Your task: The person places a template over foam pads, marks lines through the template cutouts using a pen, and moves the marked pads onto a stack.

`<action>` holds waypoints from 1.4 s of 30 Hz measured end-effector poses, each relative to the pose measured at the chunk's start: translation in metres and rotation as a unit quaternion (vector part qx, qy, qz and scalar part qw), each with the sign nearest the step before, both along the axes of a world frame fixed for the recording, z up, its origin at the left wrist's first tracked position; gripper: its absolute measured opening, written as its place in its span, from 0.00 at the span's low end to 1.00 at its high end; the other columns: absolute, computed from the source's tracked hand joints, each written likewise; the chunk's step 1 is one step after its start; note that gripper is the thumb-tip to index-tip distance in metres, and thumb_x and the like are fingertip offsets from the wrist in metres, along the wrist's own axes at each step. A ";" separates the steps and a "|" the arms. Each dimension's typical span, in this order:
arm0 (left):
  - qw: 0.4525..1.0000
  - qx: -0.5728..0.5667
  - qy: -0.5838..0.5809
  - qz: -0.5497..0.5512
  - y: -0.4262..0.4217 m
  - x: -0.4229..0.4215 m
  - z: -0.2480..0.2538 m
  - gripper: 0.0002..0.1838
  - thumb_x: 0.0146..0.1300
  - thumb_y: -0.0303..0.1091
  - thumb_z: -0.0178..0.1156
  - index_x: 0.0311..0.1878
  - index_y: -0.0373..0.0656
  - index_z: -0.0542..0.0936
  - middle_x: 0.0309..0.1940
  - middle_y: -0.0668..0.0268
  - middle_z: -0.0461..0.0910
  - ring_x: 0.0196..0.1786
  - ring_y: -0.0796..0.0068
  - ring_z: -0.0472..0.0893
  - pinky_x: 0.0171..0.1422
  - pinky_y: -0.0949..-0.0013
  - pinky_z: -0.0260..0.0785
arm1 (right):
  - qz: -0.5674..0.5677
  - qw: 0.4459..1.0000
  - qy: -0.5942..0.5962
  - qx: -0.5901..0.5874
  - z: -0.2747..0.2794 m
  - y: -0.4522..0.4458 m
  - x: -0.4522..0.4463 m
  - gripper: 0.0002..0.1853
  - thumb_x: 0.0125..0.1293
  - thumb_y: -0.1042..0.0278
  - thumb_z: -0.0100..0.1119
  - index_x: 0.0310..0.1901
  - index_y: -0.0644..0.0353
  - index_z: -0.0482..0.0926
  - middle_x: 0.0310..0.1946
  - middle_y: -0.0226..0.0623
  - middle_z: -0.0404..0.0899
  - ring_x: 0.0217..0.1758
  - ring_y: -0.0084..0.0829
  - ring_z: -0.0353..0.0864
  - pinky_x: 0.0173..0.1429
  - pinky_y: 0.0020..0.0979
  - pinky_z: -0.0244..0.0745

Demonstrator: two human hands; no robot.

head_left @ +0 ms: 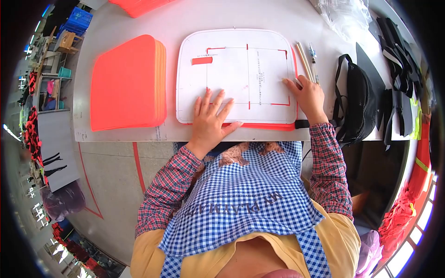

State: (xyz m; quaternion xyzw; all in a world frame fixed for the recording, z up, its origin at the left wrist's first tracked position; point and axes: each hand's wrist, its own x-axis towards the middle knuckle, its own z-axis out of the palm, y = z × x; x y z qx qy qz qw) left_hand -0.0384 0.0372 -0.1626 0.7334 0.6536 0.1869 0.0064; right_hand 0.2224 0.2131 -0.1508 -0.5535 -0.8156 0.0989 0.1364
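A white rounded template (227, 76) with printed lines, red corner marks and a small red slot lies on the table. Orange-red sheet material (273, 125) shows beneath its lower and right edges. My left hand (211, 120) rests flat on the template's lower part, fingers spread. At the template's right edge is my right hand (309, 97), thumb stretched out over the template and its other fingers partly bent. Those fingertips are at the lower ends of thin beige sticks (304, 60) and a pen-like tool (313, 55); whether they touch is unclear.
A thick stack of orange-red pieces (125, 83) stands left of the template. To the right lie a black bag (358, 99) and black strips (396, 60). Clear plastic wrap (343, 18) sits at the back right, and more orange-red material (139, 5) at the back left.
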 end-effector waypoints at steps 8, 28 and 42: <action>1.000 0.009 0.002 0.003 0.000 0.000 -0.002 0.33 0.60 0.62 0.63 0.60 0.48 0.81 0.69 0.58 0.69 0.75 0.47 0.60 0.75 0.41 0.50 | -0.006 1.000 -0.002 0.004 -0.002 0.001 0.000 0.28 0.65 0.38 0.60 0.27 0.59 0.77 0.20 0.42 0.81 0.25 0.44 0.82 0.33 0.42 0.76; 1.000 0.015 0.000 0.003 0.001 0.001 -0.003 0.32 0.57 0.59 0.67 0.61 0.51 0.81 0.70 0.61 0.69 0.75 0.51 0.60 0.75 0.43 0.51 | -0.098 0.805 0.524 -0.259 0.006 -0.028 0.018 0.18 0.75 0.54 0.55 0.39 0.64 0.79 0.21 0.26 0.74 0.24 0.17 0.74 0.26 0.20 0.71; 1.000 0.010 -0.004 0.005 0.001 0.002 0.000 0.32 0.57 0.57 0.67 0.62 0.51 0.80 0.70 0.62 0.69 0.75 0.52 0.60 0.75 0.43 0.51 | 0.004 0.937 0.324 -0.130 0.009 -0.053 0.015 0.12 0.74 0.62 0.56 0.37 0.64 0.75 0.20 0.35 0.75 0.20 0.23 0.77 0.26 0.26 0.72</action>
